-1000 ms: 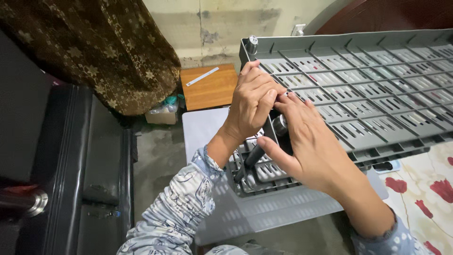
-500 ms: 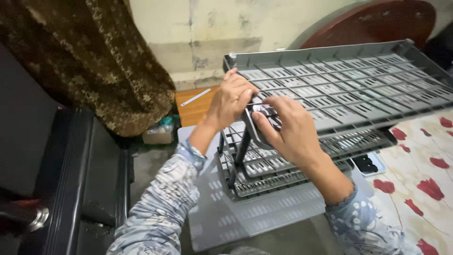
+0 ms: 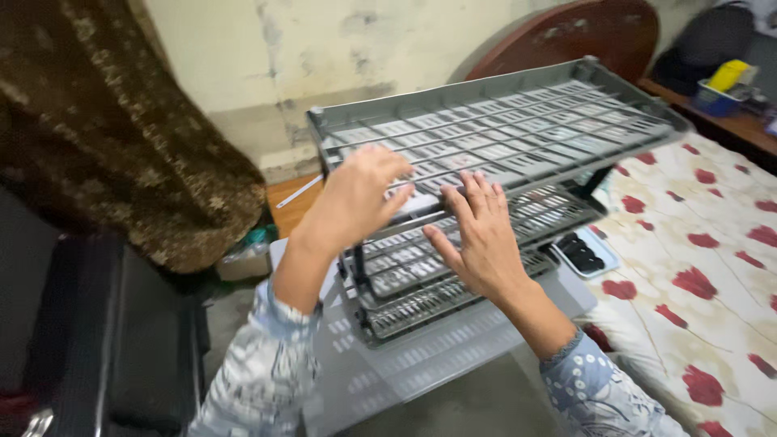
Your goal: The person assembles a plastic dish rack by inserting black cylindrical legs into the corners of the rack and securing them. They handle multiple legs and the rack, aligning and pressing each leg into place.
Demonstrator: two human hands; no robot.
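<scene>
Grey plastic tiered rack [image 3: 494, 137]: slotted, grid-patterned shelves with raised rims, stacked on dark uprights, standing on a flat grey perforated panel [image 3: 421, 364] between a black case [image 3: 121, 340] and a bed. Left hand [image 3: 356, 198]: fingers curled loosely over the front rim of the top shelf, touching it, not clenched. Right hand [image 3: 481, 235]: open, fingers spread flat, just in front of the middle shelf, holding nothing. Bedsheet [image 3: 696, 267]: cream fabric, red floral print. Brown patterned cloth [image 3: 121, 137] hangs at left.

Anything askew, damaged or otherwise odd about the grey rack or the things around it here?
The grey tiered rack sits tilted, its top shelf sloping against the lower tiers. Left hand and right hand rest on its front edge. No breakage shows, though motion blur hides detail.
</scene>
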